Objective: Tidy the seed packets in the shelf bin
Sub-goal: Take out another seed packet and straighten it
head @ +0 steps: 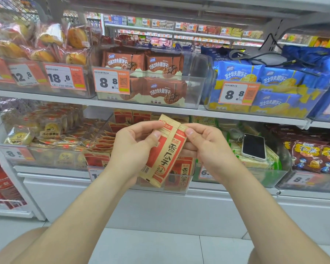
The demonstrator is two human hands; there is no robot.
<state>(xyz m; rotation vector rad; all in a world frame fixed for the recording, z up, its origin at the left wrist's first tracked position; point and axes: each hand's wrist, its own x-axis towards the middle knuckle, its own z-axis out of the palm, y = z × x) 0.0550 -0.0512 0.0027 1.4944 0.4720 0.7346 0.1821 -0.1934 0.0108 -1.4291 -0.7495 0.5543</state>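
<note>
Together, left hand (133, 149), right hand (208, 147), thumbs (154, 135) atop tilted seed packets (165, 157)

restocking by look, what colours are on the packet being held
Seed packet: red and tan bands, black characters; head view.

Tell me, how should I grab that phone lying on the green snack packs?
Probably pinch the phone by its two long edges, coming from the front: it lies flat, screen up, on the green packs, under a shelf.
</note>
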